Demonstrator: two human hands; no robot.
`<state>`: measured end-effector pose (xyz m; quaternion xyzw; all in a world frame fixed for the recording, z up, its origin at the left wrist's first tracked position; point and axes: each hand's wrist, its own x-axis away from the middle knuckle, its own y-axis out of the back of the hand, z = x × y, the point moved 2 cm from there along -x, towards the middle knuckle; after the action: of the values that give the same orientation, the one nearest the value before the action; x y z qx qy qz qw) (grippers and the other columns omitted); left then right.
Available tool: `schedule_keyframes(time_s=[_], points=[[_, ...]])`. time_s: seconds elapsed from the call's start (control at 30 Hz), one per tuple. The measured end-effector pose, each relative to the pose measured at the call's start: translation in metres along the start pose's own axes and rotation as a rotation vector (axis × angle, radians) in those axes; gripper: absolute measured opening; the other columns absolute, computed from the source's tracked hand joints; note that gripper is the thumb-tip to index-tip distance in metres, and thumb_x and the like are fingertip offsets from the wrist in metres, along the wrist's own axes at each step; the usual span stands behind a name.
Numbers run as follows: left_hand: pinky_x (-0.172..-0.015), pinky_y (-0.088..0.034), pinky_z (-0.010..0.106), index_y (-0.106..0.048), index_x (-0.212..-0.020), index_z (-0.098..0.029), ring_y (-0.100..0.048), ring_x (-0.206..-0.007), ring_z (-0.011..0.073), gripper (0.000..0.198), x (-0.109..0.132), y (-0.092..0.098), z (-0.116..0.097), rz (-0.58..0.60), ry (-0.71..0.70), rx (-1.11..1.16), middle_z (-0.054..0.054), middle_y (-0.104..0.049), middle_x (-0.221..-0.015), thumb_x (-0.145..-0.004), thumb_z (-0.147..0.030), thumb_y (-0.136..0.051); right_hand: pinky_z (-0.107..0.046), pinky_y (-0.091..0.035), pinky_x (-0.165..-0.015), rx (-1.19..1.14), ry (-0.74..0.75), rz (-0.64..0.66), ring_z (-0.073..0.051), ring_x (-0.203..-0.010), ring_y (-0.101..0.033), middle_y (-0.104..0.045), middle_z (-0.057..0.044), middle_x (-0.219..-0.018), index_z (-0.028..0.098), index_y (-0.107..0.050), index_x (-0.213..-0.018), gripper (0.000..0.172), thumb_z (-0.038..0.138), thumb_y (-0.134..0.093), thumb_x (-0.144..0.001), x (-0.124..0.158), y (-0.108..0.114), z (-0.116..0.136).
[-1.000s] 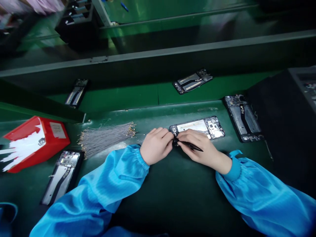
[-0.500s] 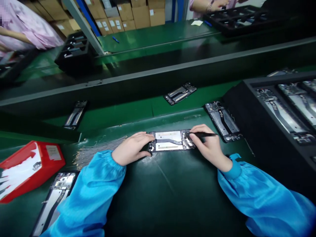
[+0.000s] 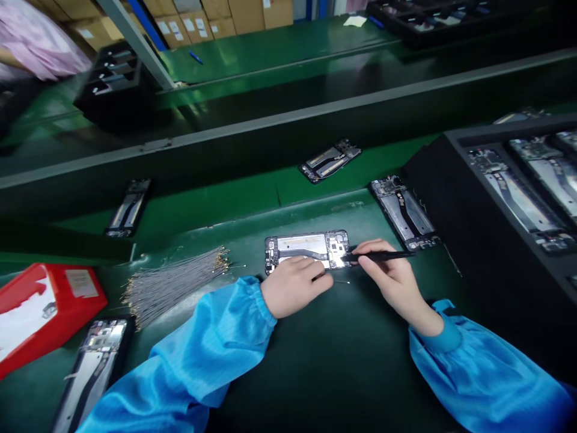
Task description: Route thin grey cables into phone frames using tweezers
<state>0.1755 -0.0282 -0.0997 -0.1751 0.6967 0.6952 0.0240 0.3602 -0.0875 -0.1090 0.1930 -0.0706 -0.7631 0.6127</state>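
Observation:
An opened phone point(image 3: 302, 243) lies crosswise on the green mat, its circuit board end to the right. My right hand point(image 3: 386, 269) grips black tweezers point(image 3: 391, 255), their tips against the board. Over the phone's lower edge rests my left hand point(image 3: 298, 285), fingers curled and pinched. From its fingertips sticks a thin grey cable point(image 3: 342, 282) with a small shiny end; the rest is hidden by the hand. To the left lies a bundle of similar cables point(image 3: 175, 282) with gold-coloured ends.
A red bin point(image 3: 83, 313) with white pieces stands at left, beside another opened phone point(image 3: 92, 373). More opened phones point(image 3: 403, 213) lie around the bench. A black tray point(image 3: 500, 222) of phones fills the right. Behind a raised ledge, a person's pink sleeve point(image 3: 45, 42) shows.
My left hand has moved right, from the phone's left end to its lower edge, and a thin cable now shows at its fingers. The tweezers have shifted slightly over the board.

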Motion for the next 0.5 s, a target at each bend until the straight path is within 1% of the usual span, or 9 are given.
schedule_keyframes(time_s=[0.07, 0.2, 0.33, 0.5], points=[[-0.058, -0.037, 0.024, -0.055, -0.082, -0.019, -0.048, -0.064, 0.0113, 0.017, 0.0003, -0.0008, 0.0003, -0.026, 0.024, -0.008, -0.001, -0.053, -0.070, -0.088, -0.016, -0.040, -0.032, -0.047, -0.076, -0.032, 0.012, 0.041, -0.017, -0.086, -0.056, -0.057, -0.004, -0.087, 0.021, -0.056, -0.088, 0.006, 0.022, -0.053, -0.083, 0.0002, -0.0021, 0.0023], [-0.058, -0.035, 0.025, -0.055, -0.080, -0.018, -0.047, -0.066, 0.0124, 0.016, 0.0013, -0.0032, 0.0006, -0.070, 0.102, -0.018, -0.001, -0.053, -0.070, -0.087, -0.016, -0.042, -0.033, -0.048, -0.076, -0.123, -0.012, 0.128, -0.017, -0.087, -0.057, -0.056, -0.004, -0.090, 0.021, -0.057, -0.090, 0.009, 0.023, -0.054, -0.083, 0.0010, -0.0077, 0.0043], [-0.060, -0.035, 0.026, -0.056, -0.077, -0.017, -0.045, -0.066, 0.0131, 0.017, 0.0002, -0.0056, 0.0000, -0.069, 0.144, -0.022, 0.000, -0.052, -0.068, -0.086, -0.016, -0.042, -0.033, -0.048, -0.071, -0.049, -0.053, 0.119, -0.017, -0.080, -0.057, -0.057, -0.005, -0.087, 0.020, -0.057, -0.086, 0.008, 0.026, -0.053, -0.083, 0.0022, -0.0070, 0.0039], [-0.060, -0.034, 0.026, -0.056, -0.077, -0.017, -0.045, -0.066, 0.0131, 0.016, -0.0013, -0.0056, -0.0025, -0.074, 0.127, -0.038, 0.000, -0.052, -0.068, -0.086, -0.015, -0.043, -0.031, -0.046, -0.065, -0.011, -0.006, 0.128, -0.015, -0.074, -0.056, -0.056, -0.003, -0.080, 0.020, -0.056, -0.083, 0.005, 0.024, -0.053, -0.083, 0.0012, -0.0052, 0.0041]])
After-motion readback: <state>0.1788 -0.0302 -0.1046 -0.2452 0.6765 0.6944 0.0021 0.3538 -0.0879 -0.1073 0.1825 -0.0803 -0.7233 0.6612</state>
